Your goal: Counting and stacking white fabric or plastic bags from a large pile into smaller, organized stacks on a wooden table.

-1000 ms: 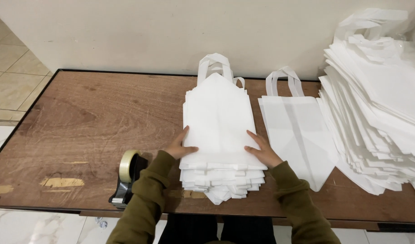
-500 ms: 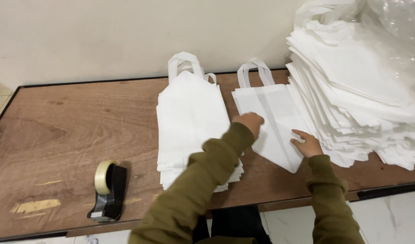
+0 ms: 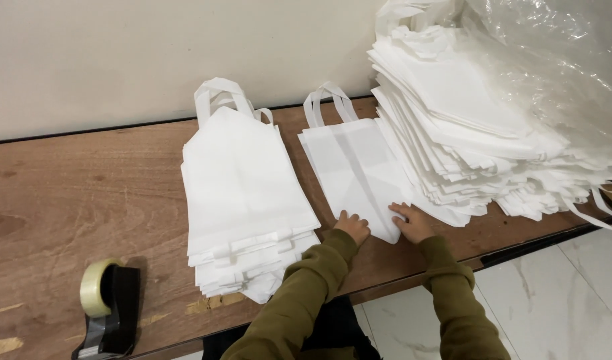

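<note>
White fabric bag [image 3: 351,167] lies flat on the desk [image 3: 72,193], both hands pressing its near corner.
Left hand [image 3: 352,227] and right hand [image 3: 411,221] rest with fingers flat, gripping nothing; the bag could snag the leaning pile [image 3: 466,127] beside it and topple it.

Soft even light, sharp, faint shadows

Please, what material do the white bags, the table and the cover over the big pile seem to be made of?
Single bag under both hands: likely non-woven fabric, matte, softly creased, with limp loop handles; it could be thin paper-like cloth. Table: wood or wood veneer, brown with visible grain, slightly worn. Cover: clear plastic film, glossy and wrinkled, the pile showing through it.
</note>
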